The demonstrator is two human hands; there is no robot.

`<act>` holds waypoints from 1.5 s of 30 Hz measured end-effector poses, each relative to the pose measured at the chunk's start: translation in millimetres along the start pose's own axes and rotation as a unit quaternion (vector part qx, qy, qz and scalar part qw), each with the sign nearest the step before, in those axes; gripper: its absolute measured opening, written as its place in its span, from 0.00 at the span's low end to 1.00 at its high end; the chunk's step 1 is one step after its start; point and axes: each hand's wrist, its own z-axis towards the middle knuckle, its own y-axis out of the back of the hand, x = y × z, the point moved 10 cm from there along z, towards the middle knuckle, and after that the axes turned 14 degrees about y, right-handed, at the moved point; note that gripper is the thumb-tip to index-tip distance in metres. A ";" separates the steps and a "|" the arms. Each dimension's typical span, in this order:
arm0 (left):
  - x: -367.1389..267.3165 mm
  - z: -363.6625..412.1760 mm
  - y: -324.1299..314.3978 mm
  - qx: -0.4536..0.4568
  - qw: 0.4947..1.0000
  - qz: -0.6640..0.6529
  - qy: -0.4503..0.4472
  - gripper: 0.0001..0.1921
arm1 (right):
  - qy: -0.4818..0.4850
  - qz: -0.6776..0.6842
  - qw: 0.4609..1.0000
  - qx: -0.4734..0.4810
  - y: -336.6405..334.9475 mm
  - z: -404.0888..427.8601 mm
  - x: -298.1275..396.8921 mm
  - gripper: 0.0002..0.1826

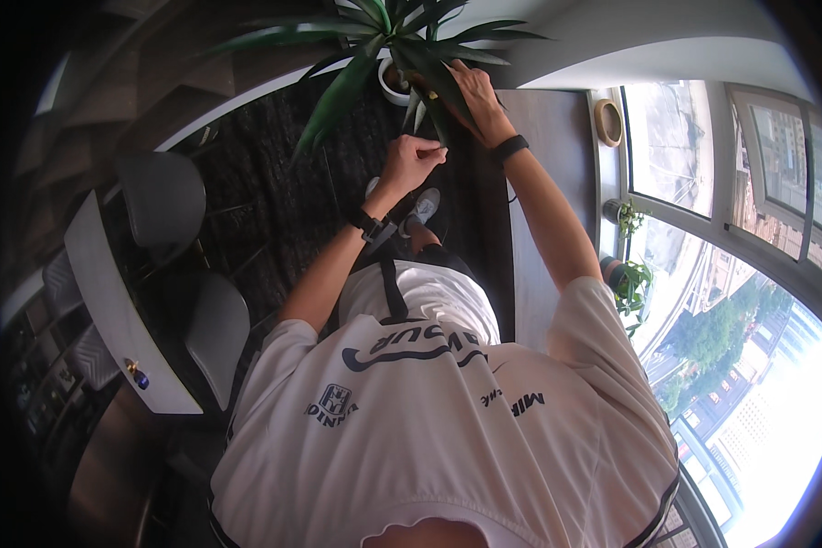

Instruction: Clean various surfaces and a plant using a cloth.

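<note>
A potted plant with long, pointed dark green leaves point(342, 103) stands ahead of me at the top of the view. Its white round pot point(392, 92) shows brown soil. My left hand point(414, 161) is below the pot, with thumb and forefinger pinched at the tip of a drooping leaf point(440, 127). My right hand point(478, 99) is to the right of the pot, against the plant's right-hand leaves. A broad leaf covers part of that hand, so its grip is hidden. Both wrists wear black bands.
Left of me are grey chairs point(164, 202) beside a white-topped table point(123, 308) with a small ornament point(137, 375). A wood-look cabinet point(551, 157) stands at right, under a windowsill with a wooden ring-shaped object point(608, 123) and small potted plants point(630, 277). The floor point(267, 178) is dark.
</note>
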 end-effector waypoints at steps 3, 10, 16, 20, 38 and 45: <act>2.8 -1.7 8.8 -0.046 0.997 -0.049 -0.041 0.11 | 0.022 0.009 0.999 -0.022 9.9 -7.5 9.5 0.30; 15.2 4.1 4.1 -0.037 0.996 -0.074 -0.016 0.11 | 0.029 -0.018 0.997 -0.063 23.5 -43.8 32.2 0.29; 11.5 0.2 3.0 -0.030 0.997 -0.077 -0.004 0.12 | 0.021 -0.002 0.998 -0.062 26.0 -53.2 31.5 0.30; 5.4 -0.7 2.3 -0.012 0.999 -0.027 -0.018 0.12 | 0.036 -0.047 0.992 -0.109 35.9 -38.8 30.5 0.33; 32.3 2.9 7.3 -0.050 0.990 -0.130 -0.003 0.10 | 0.001 0.086 0.994 0.065 10.6 -74.5 41.8 0.41; 32.0 0.6 1.9 -0.015 0.983 -0.180 0.027 0.08 | -0.045 0.149 0.986 0.065 27.9 -95.4 57.6 0.41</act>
